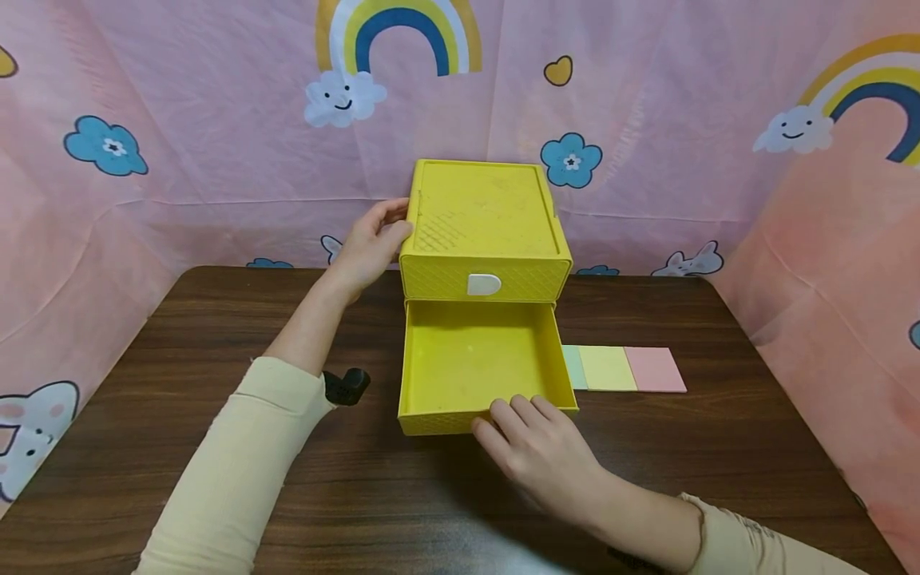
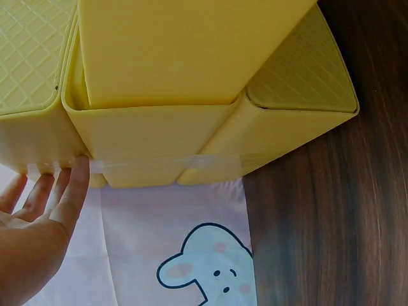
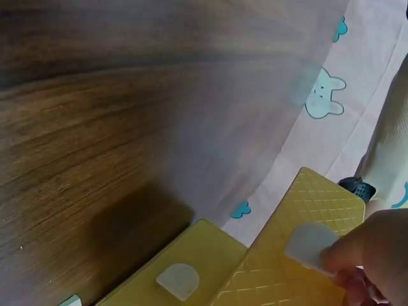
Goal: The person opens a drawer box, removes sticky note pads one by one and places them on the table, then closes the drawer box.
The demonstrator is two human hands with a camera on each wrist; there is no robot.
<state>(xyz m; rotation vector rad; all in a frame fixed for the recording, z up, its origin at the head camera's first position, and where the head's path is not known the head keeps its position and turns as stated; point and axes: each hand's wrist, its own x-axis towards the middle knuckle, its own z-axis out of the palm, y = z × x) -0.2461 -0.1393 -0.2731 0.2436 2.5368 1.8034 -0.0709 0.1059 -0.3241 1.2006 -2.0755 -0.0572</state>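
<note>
A yellow drawer cabinet (image 1: 489,208) stands near the back edge of the table, with its middle drawer (image 1: 467,359) pulled far out; the drawer's visible floor is bare. My left hand (image 1: 370,247) rests against the left side of the cabinet's top tier, and in the left wrist view its fingers (image 2: 73,191) lie fairly straight along the yellow wall. At the drawer's front, my right hand (image 1: 542,451) has its fingers hooked over the top edge. The right wrist view shows the thumb against the drawer's white tab handle (image 3: 309,245).
Green, yellow and pink paper squares (image 1: 656,370) lie in a row to the drawer's right. The top tier stays closed, its white tab (image 1: 484,284) facing forward. A closed bottom tier (image 2: 303,70) sits below the drawer. Patterned pink cloth (image 1: 237,120) hangs behind the table.
</note>
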